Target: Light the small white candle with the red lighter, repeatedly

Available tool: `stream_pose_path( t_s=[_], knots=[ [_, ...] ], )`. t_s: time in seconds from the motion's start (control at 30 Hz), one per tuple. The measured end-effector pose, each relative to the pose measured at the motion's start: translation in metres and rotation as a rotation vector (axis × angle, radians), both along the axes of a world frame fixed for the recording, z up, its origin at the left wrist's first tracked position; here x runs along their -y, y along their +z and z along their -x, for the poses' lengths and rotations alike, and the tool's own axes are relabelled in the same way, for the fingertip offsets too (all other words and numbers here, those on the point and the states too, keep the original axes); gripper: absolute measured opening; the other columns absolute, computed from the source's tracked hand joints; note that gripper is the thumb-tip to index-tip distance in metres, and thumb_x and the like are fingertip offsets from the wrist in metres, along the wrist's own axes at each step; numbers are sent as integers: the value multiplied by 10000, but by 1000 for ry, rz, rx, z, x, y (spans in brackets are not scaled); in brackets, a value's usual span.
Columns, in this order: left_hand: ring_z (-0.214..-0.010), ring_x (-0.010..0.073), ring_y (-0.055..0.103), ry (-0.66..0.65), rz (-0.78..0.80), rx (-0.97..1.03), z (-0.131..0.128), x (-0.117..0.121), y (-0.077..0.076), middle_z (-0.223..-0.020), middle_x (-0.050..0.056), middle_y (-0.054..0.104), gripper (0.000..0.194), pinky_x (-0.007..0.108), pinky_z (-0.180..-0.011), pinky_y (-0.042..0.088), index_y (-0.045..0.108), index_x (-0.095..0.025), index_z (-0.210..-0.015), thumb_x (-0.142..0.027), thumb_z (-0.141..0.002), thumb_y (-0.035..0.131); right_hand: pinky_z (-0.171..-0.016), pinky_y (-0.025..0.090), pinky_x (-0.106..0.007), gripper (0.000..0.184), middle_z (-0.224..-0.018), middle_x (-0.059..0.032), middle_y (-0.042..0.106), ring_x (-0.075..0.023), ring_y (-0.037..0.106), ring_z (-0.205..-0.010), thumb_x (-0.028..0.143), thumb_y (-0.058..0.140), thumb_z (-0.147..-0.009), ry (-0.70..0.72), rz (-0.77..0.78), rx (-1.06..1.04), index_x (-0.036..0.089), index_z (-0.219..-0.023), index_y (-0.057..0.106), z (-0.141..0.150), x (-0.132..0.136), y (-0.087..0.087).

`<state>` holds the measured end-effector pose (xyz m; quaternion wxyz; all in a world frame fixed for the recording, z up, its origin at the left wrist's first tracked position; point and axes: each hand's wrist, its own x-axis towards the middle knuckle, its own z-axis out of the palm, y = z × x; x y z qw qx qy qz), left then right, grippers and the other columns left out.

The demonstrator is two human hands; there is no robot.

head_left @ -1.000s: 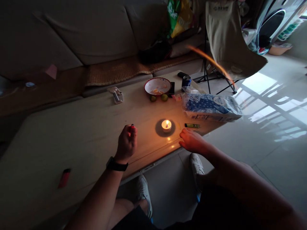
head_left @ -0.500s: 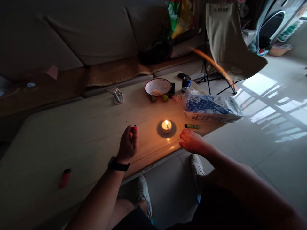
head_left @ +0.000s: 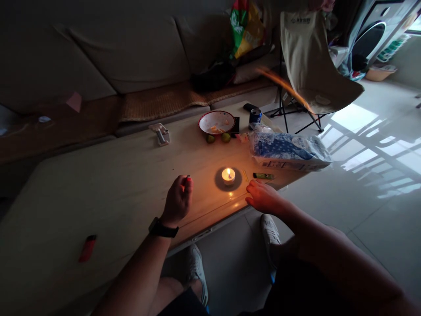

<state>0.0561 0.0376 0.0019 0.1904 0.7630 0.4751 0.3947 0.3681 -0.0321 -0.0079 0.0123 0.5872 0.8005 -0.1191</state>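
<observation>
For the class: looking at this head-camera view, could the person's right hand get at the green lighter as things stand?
Probably yes. The right hand lies just nearer the camera than the green lighter, and nothing visible stands between them. The lit tealight sits off to one side, clear of that path.

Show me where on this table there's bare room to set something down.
The widest bare stretch lies left of the left hand, bordered by the red lighter and the metal clip. A narrower one runs between that clip and the candle. It's crowded at the far end, around the bowl, the can and the blue-patterned bag.
</observation>
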Motion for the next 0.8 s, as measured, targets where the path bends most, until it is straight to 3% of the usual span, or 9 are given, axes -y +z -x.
stream_pose_path(
  t_s=[0.57, 0.8],
  knots=[
    [-678, 144, 523, -22, -13, -46, -2, 2, -1, -779, 0, 553, 243, 281, -653, 418, 504, -220, -905, -392, -1044, 404, -962, 449, -338, 168, -1112, -140, 638, -267, 574, -1115, 320, 642, -919, -13, 3, -25, 169, -978, 686, 1, -1, -1],
    [-732, 159, 538, -61, -121, -172, -20, 0, 6, -837, 18, 577, 202, 294, -690, 423, 530, -211, -938, -387, -1017, 470, -971, 435, -336, 192, -1102, -142, 629, -269, 566, -1115, 321, 630, -931, -6, 13, -8, 151, -1000, 688, 1, -1, -1]
  ],
)
